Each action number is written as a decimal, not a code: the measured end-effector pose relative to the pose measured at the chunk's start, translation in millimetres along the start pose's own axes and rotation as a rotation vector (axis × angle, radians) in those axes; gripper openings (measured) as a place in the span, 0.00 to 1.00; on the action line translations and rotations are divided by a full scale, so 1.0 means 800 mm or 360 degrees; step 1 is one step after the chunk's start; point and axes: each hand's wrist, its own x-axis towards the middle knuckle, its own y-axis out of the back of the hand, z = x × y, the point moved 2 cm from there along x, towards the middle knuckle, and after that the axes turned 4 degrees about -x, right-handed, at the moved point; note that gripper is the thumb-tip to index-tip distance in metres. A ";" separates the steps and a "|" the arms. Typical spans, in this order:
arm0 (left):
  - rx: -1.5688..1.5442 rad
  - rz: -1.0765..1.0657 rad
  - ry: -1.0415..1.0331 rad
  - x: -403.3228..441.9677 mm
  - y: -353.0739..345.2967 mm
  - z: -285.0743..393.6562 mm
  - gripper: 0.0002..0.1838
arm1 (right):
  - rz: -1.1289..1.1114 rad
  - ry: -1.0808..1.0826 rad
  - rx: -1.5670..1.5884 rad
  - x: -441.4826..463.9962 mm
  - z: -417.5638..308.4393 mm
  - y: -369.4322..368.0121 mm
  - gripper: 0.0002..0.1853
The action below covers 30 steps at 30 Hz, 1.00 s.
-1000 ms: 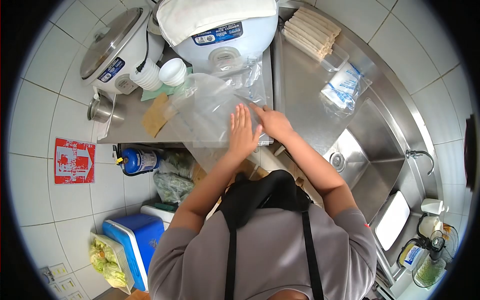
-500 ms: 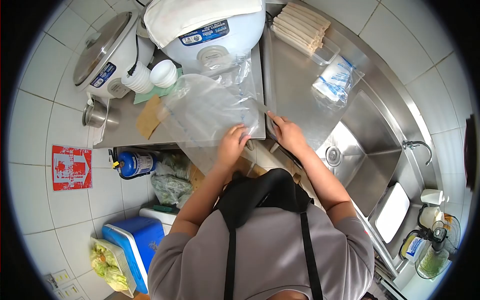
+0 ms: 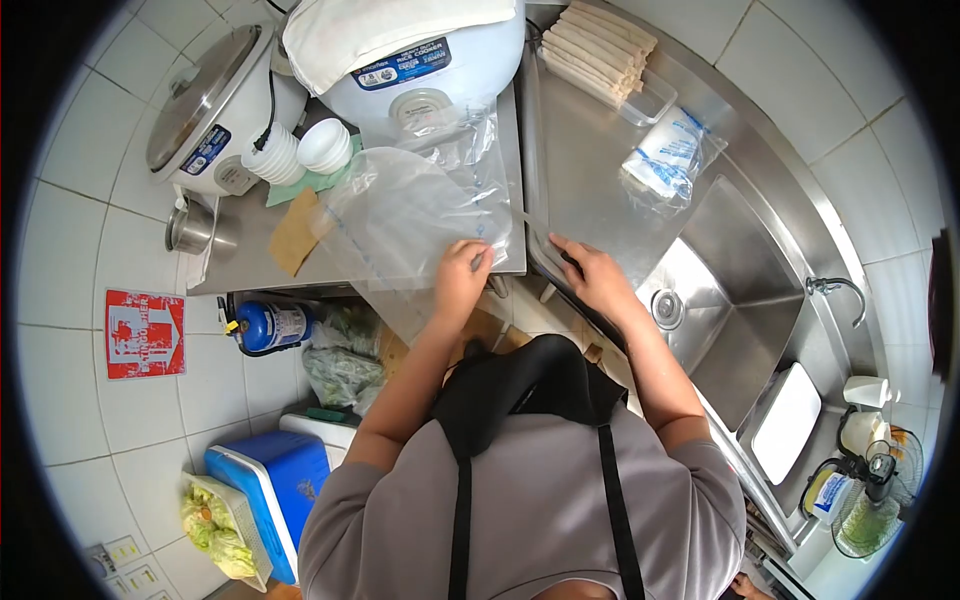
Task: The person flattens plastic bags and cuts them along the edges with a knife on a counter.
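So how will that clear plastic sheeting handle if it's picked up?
The clear plastic sheeting is probably floppy: it's creased and hangs over the edge of the counter. It's see-through and looks thin, so likely light for its size. The glossy surface suggests it may be slippery.

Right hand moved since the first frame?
Yes. The right hand has shifted to the right and back toward the body, ending nearer the sink drain than it was in the first frame.
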 end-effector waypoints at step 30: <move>-0.0781 -0.0019 0.0563 -0.006 0.054 0.037 0.10 | -0.0347 0.0077 -0.0091 -0.029 -0.035 0.016 0.23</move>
